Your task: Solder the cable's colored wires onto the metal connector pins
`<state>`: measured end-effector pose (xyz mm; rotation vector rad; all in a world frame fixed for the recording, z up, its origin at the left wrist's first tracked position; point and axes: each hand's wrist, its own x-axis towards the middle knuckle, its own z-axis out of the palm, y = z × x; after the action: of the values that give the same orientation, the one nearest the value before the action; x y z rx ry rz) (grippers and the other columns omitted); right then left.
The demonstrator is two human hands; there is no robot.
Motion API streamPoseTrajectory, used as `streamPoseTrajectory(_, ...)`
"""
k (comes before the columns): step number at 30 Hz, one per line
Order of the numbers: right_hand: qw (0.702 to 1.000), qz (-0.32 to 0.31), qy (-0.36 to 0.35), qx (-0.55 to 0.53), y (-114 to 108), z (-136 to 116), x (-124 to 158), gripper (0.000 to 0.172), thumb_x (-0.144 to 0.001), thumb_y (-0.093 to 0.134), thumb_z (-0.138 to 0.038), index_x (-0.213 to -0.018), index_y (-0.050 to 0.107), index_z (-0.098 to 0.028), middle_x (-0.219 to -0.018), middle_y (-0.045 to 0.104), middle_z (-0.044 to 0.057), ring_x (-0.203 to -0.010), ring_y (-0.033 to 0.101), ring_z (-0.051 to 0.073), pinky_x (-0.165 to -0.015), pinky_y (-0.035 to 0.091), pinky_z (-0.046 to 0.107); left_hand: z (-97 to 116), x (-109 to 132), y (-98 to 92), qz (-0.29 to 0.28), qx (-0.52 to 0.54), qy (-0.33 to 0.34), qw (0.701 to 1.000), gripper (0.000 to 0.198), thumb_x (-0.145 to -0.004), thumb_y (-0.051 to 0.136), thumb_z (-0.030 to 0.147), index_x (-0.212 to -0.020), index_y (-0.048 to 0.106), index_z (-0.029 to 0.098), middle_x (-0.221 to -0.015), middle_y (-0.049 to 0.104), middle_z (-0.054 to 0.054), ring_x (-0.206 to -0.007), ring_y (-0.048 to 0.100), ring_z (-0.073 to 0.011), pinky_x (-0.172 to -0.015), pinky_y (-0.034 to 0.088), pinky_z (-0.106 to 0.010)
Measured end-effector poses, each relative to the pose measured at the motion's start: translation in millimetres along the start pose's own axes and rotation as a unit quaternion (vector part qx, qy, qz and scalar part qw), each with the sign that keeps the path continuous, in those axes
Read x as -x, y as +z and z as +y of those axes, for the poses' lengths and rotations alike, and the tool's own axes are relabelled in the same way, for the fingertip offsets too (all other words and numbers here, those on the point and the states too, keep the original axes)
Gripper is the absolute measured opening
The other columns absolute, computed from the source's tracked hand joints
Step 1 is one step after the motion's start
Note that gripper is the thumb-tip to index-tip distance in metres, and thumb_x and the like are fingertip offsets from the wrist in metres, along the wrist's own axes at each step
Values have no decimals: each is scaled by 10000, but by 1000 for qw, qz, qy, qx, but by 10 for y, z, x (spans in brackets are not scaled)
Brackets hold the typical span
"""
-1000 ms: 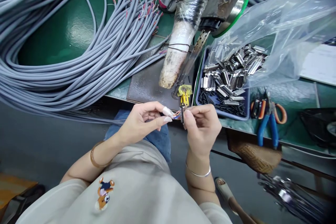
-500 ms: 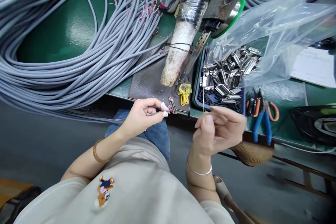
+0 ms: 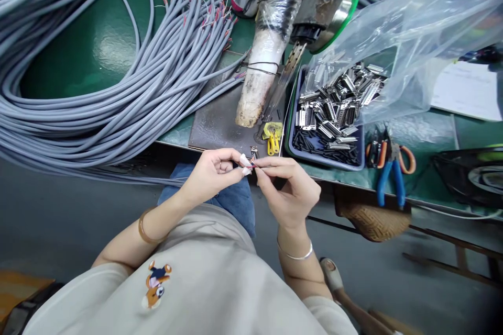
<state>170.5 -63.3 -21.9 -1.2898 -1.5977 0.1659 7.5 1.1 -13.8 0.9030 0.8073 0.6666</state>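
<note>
My left hand (image 3: 214, 172) is closed in a pinch on the stripped end of a grey cable, whose coloured wires run into a small metal connector (image 3: 253, 154). My right hand (image 3: 288, 186) is closed too, its thumb and forefinger pinching at the same wires right beside the left fingertips. A thin solder wire (image 3: 286, 115) rises from the right hand toward the bench. Both hands sit just in front of the bench edge, below a yellow clip (image 3: 272, 136) on a dark metal plate (image 3: 220, 123).
A large bundle of grey cables (image 3: 98, 78) with stripped ends covers the green bench at left. A taped soldering tool stand (image 3: 271, 47) rises at centre. A blue tray (image 3: 359, 159) of metal connectors sits under a clear plastic bag (image 3: 408, 47). Blue and orange pliers (image 3: 389, 167) lie right.
My right hand swung out to the right off the connector, then came back and now pinches the wires beside the left fingertips. The left hand stayed near the bench edge.
</note>
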Motion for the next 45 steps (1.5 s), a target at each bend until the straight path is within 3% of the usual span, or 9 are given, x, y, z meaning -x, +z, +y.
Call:
streamPoseTrajectory(4,999,-8,34,-31,29,6,-11,158,-886,713,-97,-853,628,-225,-829,741,-9,-677,682,114,-512,505,223,-22,5,37,28,17,15,999,333,-581,946,270,-722,678,130,-524,503,75,-454,345,-15,-434,261,-170)
streamPoseTrajectory(8,992,90,58,-73,5,103,22,151,-898,691,-91,-922,629,-227,-847,700,-14,-662,678,117,-524,543,238,-22,9,45,54,16,22,998,279,-617,906,247,-706,669,129,-613,610,29,-478,385,-13,-450,295,-166)
streamPoseTrajectory(10,990,123,38,-51,-5,154,49,167,-897,688,-86,-953,634,-233,-834,701,-17,-710,706,140,-609,593,279,-8,6,34,49,25,16,998,279,-629,895,256,-699,654,134,-645,641,18,-462,394,-10,-429,283,-164)
streamPoseTrajectory(13,997,71,-2,7,26,200,107,176,-892,703,-99,-977,646,-242,-930,767,18,-898,756,185,-786,634,347,15,-4,6,18,58,-14,998,334,-624,912,299,-714,629,146,-621,635,32,-403,361,-2,-382,235,-164)
streamPoseTrajectory(16,999,40,-6,19,105,201,164,189,-886,715,-99,-988,650,-244,-1045,791,40,-947,769,184,-811,643,339,12,-19,-13,-2,75,-27,997,355,-645,912,340,-744,629,151,-596,613,47,-376,329,3,-366,220,-164)
streamPoseTrajectory(20,996,76,0,47,184,168,167,219,-875,716,-69,-990,659,-247,-1036,804,29,-911,780,172,-804,642,315,-32,-49,12,60,27,41,997,307,-693,886,327,-752,645,145,-688,642,23,-438,390,-7,-396,279,-160)
streamPoseTrajectory(29,997,62,0,53,173,151,-29,183,-865,712,-84,-892,621,-241,-1063,808,40,-915,785,174,-780,639,301,-56,-151,157,158,-64,160,972,163,-755,779,227,-749,632,157,-844,729,-35,-683,627,-81,-624,502,-181)
streamPoseTrajectory(45,994,70,-27,78,162,175,-155,209,-855,739,-66,-911,641,-241,-1050,809,32,-903,783,173,-785,644,310,-13,-197,213,187,-131,215,949,116,-802,731,190,-745,634,167,-772,688,-1,-660,596,-74,-573,457,-169)
